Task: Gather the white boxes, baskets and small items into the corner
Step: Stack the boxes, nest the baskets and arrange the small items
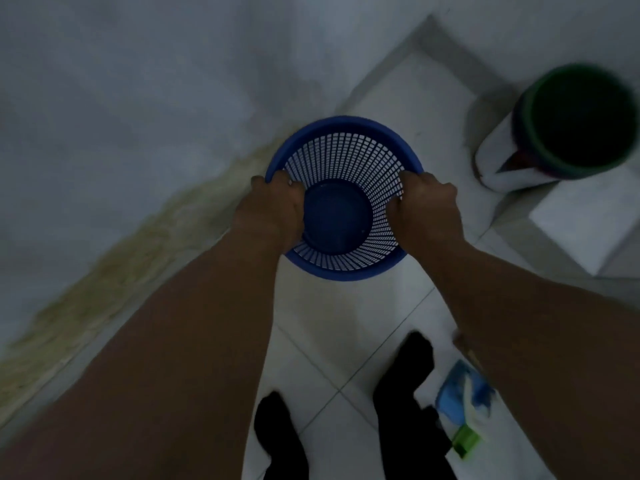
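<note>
A round blue mesh basket (341, 161) with a solid blue bottom is held over the white tiled floor, close to the wall. My left hand (275, 206) grips its left rim, fingers curled inside. On the opposite rim my right hand (427, 206) holds on the same way. Nothing lies inside the basket. At the right, a dark basket with a green rim (581, 119) stands on a white box (585, 220), with white material beside it.
A pale wall (121, 116) with a stained, yellowish base runs along the left. The room corner (431, 20) lies ahead. My dark-clad feet (405, 400) stand on the tiles (322, 323). Small blue and green items (464, 410) lie at the lower right.
</note>
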`<state>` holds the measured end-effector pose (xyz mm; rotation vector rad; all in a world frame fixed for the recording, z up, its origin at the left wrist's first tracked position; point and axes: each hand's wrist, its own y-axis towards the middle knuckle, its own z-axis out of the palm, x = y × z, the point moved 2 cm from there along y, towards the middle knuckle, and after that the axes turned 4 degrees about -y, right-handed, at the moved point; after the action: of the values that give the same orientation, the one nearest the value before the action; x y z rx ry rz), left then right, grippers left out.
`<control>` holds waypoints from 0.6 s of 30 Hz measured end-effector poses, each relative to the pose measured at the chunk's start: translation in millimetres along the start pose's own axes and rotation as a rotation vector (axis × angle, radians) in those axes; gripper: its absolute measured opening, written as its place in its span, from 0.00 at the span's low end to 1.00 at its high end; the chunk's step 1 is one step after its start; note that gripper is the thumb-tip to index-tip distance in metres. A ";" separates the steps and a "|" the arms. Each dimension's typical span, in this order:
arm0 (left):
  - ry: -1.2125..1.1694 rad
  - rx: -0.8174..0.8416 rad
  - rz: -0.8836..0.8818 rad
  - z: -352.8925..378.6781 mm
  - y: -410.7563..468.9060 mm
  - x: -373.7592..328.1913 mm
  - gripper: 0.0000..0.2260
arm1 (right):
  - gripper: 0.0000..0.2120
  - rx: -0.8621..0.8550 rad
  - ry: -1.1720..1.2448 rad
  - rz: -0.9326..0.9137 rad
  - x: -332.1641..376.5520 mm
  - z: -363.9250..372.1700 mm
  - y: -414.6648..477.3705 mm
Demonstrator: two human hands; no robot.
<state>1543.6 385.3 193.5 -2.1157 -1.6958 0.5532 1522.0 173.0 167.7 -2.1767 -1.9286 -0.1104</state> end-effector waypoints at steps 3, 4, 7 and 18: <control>-0.038 -0.147 0.051 -65.2 27.5 -60.9 0.23 | 0.12 -0.124 0.015 0.051 -47.2 -70.9 37.6; -0.054 -0.204 0.077 -86.4 36.1 -83.8 0.24 | 0.13 -0.158 0.019 0.069 -65.2 -94.6 48.2; -0.078 -0.342 0.168 -146.2 62.3 -156.3 0.26 | 0.16 -0.248 -0.001 0.109 -126.9 -161.4 71.2; 0.092 -0.416 0.470 -233.0 150.4 -354.2 0.28 | 0.14 -0.409 -0.086 0.353 -310.1 -246.7 98.9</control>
<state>1719.5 -2.0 339.9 -2.8179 -1.3467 0.2271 1602.7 -192.7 330.6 -2.7938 -1.6399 -0.3841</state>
